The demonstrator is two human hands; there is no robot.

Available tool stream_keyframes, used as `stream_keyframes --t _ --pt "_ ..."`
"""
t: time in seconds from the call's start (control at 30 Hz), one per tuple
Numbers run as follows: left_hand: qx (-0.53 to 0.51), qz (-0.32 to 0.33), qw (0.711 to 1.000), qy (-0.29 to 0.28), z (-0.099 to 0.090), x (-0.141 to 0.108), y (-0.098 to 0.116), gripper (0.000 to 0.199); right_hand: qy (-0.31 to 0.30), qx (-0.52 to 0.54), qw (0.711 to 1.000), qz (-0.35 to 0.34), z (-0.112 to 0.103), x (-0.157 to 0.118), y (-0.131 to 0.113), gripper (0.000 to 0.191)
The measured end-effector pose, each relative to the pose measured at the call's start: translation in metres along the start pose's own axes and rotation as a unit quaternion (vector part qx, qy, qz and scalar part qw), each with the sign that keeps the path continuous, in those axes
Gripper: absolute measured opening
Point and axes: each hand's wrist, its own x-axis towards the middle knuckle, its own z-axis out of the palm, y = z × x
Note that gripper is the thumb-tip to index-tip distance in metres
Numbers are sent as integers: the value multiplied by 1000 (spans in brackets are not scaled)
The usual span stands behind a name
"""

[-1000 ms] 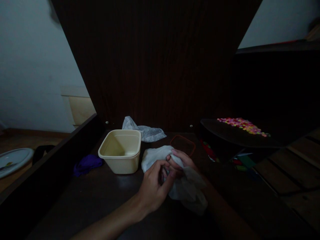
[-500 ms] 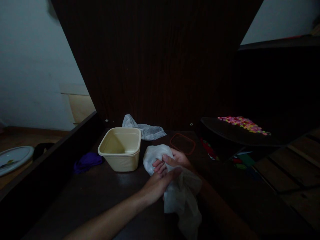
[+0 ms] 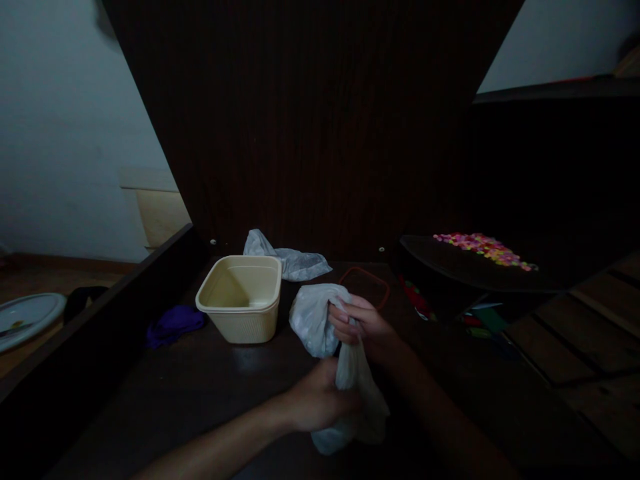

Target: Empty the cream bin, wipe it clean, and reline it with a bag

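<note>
Low light; dark tabletop (image 3: 190,400), both hands on one white bag (image 3: 313,317) at its middle, right of a cream tub (image 3: 253,327).

Right hand (image 3: 355,322): the higher of the two. Forearm slants up and leftward from the lower right, mostly in shadow. Fingers bent, tips pointing left, closed on the gathered middle of the bag. The fuller part bulges out left of these fingertips; contents cannot be made out.

Left hand (image 3: 323,400): lower and nearer the wearer. Forearm runs in from the bottom edge, rising gently rightward, wrist nearly straight. Hand curled into a loose fist, clamped on the slack lower part of the bag, which drapes beside and below it. Finger detail soft and dim. The two hands sit close, one above the other, with a stretch of bag between them.

Around them: tub upright, mouth open upward, just left of the bulge. Second white bag (image 3: 303,265) lies crumpled behind the tub. Purple cloth (image 3: 175,325) bunched left of the tub. Thin reddish loop (image 3: 387,288) lies beyond the right hand. Small pink and yellow pieces (image 3: 485,250) heaped on a dark shelf (image 3: 430,259), far right.
</note>
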Motion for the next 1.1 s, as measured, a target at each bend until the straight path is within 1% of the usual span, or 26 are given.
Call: stream_keyframes --t 0.1,0.17,0.3,0.4,0.47,0.53,0.57,0.63,0.7,0.8,0.9,1.0,1.1 --pt "-23 -3 999 -47 6 -2 -4 23 -7 6 999 38 -4 1 -5 41" --pt "-45 -24 998 -48 9 -4 -8 21 -11 -1 998 62 -7 0 -8 44" --pt "-83 -80 993 13 11 -12 -10 20 -34 -21 993 111 -12 -2 -12 47" --pt "-78 -93 991 50 10 -18 -6 18 -38 -35 991 126 -10 -4 -13 52" --pt "-47 -82 993 77 9 -20 -2 28 -23 -41 992 113 -5 -7 -13 50" --pt "11 -57 994 96 9 -20 3 36 12 -73 993 93 2 -11 -13 39" --pt "44 -45 993 104 8 -20 5 35 30 -98 991 87 5 -13 -13 36" --pt "104 -26 988 112 7 -21 7 26 52 -151 983 89 10 -15 -13 41" --pt "153 -21 981 116 5 -24 8 21 50 -179 978 96 12 -16 -13 43" --pt "211 -12 969 129 4 -29 8 26 45 -184 977 96 12 -16 -14 40" --pt "267 8 952 149 2 -35 8 32 46 -162 981 94 12 -16 -14 40" --pt "329 27 934 139 2 -40 11 34 22 -163 981 101 12 -16 -14 40" --pt "378 25 916 131 1 -45 16 33 9 -198 974 114 11 -16 -13 41"
